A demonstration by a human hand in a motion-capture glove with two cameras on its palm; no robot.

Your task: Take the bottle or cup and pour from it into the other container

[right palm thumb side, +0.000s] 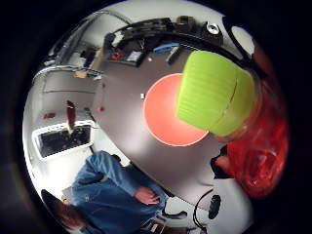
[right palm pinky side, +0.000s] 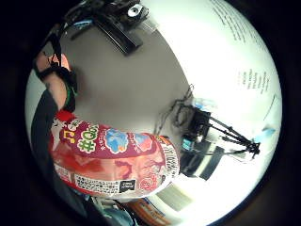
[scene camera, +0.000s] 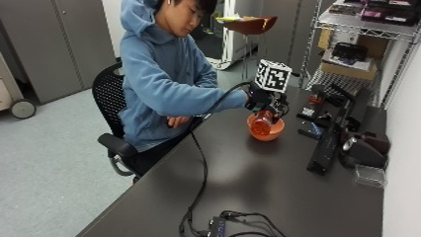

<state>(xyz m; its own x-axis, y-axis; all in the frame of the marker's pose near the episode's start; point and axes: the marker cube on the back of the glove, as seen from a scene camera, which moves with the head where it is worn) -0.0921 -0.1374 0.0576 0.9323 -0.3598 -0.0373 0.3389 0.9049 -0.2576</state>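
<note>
One bottle (scene camera: 264, 122), red with a green cap (right palm thumb side: 214, 92), sits right of centre in the outside view, tilted over the orange bowl (scene camera: 276, 133) on the dark table (scene camera: 263, 187). The gloved right hand (scene camera: 258, 100) has its fingers curled around the bottle's body. In the thumb-side palm view the cap appears still on, overlapping the bowl's rim near frame centre. Judged step: pouring. To do it well, the mouth should stay over the bowl's middle and the tilt deepen gradually; a closed cap would need removing first.
</note>
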